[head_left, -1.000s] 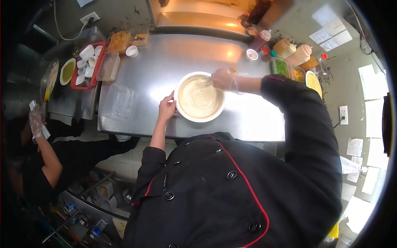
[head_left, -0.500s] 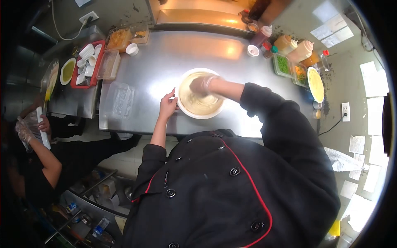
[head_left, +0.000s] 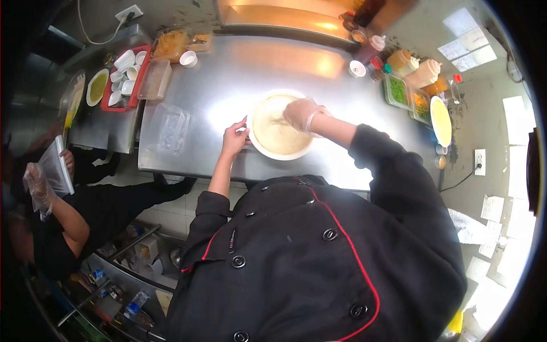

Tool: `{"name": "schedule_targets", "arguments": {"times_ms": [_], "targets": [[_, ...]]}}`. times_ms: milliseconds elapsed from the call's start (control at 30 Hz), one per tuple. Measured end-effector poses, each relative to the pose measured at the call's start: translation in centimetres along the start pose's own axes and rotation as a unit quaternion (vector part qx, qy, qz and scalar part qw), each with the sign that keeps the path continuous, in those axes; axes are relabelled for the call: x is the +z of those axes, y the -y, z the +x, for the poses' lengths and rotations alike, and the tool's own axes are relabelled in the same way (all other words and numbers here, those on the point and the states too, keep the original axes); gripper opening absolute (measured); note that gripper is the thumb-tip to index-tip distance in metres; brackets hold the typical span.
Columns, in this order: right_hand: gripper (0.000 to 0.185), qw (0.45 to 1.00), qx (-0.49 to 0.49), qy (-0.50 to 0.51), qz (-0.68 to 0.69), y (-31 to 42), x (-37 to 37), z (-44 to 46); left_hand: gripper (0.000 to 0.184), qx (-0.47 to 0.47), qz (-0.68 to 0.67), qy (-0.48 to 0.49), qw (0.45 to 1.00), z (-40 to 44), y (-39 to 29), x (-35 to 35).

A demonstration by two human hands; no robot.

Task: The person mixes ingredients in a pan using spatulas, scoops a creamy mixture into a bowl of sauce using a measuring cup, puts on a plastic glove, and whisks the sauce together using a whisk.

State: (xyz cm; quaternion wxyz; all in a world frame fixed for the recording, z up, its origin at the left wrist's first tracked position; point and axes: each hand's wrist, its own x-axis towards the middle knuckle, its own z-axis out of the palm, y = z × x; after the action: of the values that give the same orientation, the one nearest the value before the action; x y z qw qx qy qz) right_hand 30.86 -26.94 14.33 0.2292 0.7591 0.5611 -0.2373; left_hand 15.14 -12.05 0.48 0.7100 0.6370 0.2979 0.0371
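A white bowl [head_left: 309,149] of pale, creamy batter [head_left: 274,137] stands on the steel table in front of me. Bare, my left hand [head_left: 235,138] holds the bowl's left side, its fingers against the outer wall. My right hand [head_left: 302,114] wears a clear plastic glove and is over the right part of the bowl. Its fingers are closed and point down toward the batter. Thin streaks show at the fingertips; whether they belong to a tool or to the batter I cannot make out.
Squeeze bottles [head_left: 424,74] and tubs of chopped greens [head_left: 396,90] line the right side. At left are a clear container [head_left: 172,128] and a red tray [head_left: 137,97] of white cups. A co-worker's gloved hand [head_left: 40,185] is beside a plastic-wrapped white tray [head_left: 64,165].
My right hand has shifted right and slightly back from the bowl's middle and is less blurred. My left hand stays at the bowl. The co-worker's wrapped tray is more spread in view.
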Motion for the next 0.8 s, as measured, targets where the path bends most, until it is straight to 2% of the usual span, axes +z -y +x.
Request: {"name": "schedule_targets", "arguments": {"times_ms": [33,67,100,167,233,267,367,400,500,533,633,667,767,800], "targets": [[0.019,0.999,0.01,0.022,-0.037,0.3,0.1,-0.4,0.041,-0.001,0.0,-0.003,1.0,-0.2,-0.2,0.2],[0.021,0.998,-0.014,-0.005,-0.065,1.1,0.1,-2.1,0.041,-0.003,0.0,-0.004,1.0,-0.4,-0.2,0.2],[0.024,0.988,-0.061,0.016,-0.141,1.8,1.3,-1.4,0.041,-0.003,0.002,-0.005,1.0,-0.4,-0.1,0.1],[0.023,0.999,-0.04,0.014,0.004,2.8,-0.6,-2.0,0.041,-0.002,0.003,-0.002,1.0,0.0,0.3,0.1],[0.021,0.996,-0.065,-0.003,0.06,0.4,0.4,1.6,0.041,0.009,-0.002,-0.008,1.0,0.3,0.6,0.2],[0.017,0.996,-0.031,-0.058,0.061,-0.6,0.3,1.9,0.041,0.015,-0.003,-0.012,1.0,0.3,0.6,0.1],[0.017,0.993,0.036,-0.027,-0.108,-1.2,-2.1,0.2,0.041,0.001,-0.018,-0.02,1.0,0.0,0.0,0.3],[0.023,0.984,0.031,-0.035,-0.174,-0.7,-2.2,-0.3,0.041,-0.002,-0.016,-0.022,1.0,-0.1,-0.2,0.4],[0.028,0.964,-0.006,0.065,-0.259,0.9,-0.8,-0.4,0.041,-0.005,-0.014,-0.027,1.0,-0.3,-0.5,0.5],[0.023,0.98,-0.058,0.013,-0.192,0.8,-0.6,-1.1,0.041,0.0,-0.015,-0.027,1.0,-0.3,-0.4,0.5],[0.027,0.97,0.002,0.229,-0.084,1.7,-3.2,1.0,0.041,0.006,-0.009,-0.029,1.0,-0.3,0.0,0.5],[0.026,0.993,-0.075,0.086,0.017,-0.8,2.6,5.4,0.041,0.008,-0.003,-0.029,1.0,-0.3,-0.1,0.5],[0.014,0.994,-0.106,0.006,0.014,-1.9,0.7,6.3,0.041,0.009,-0.017,-0.022,1.0,-0.3,-0.1,0.4],[0.015,0.997,-0.07,0.001,-0.013,-2.0,0.5,5.7,0.042,0.013,-0.014,-0.024,1.0,-0.3,-0.1,0.4]]}}
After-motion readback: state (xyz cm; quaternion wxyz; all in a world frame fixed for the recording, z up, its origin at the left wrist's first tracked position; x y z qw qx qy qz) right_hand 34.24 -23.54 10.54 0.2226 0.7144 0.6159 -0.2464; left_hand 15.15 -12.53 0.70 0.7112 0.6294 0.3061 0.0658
